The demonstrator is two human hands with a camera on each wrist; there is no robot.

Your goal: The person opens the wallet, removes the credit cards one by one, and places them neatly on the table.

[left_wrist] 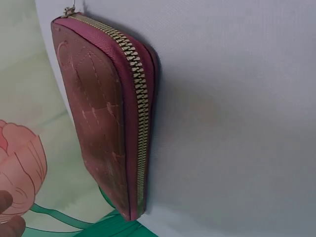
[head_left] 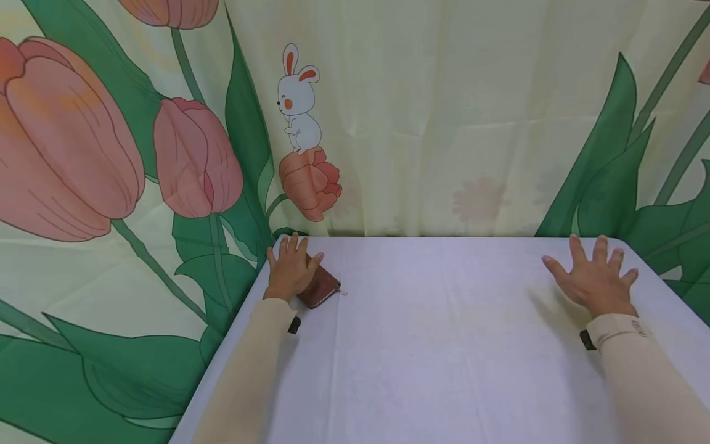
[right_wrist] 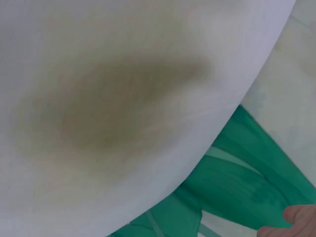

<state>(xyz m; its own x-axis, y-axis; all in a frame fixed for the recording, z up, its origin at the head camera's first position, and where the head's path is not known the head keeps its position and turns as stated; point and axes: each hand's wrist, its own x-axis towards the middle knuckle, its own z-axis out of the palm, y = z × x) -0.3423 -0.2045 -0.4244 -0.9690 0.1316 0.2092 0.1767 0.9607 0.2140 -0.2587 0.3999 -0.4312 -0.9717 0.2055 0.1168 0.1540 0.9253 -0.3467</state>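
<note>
Wallet [head_left: 322,289]: partly under left hand's [head_left: 289,271] thumb side; contact unclear.
Left fingers [head_left: 292,245]: spread wide; preferably narrow across wallet's sides.
Zipper pull [left_wrist: 69,11]: right of left thumb [head_left: 316,260]; keep clear.
Right hand [head_left: 596,282]: fingers wide, well apart.

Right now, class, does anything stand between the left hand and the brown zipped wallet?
Nothing visible does. In the head view, the left hand partly covers the wallet, and the left wrist view shows no other object between them. Whether they touch is unclear.
</note>
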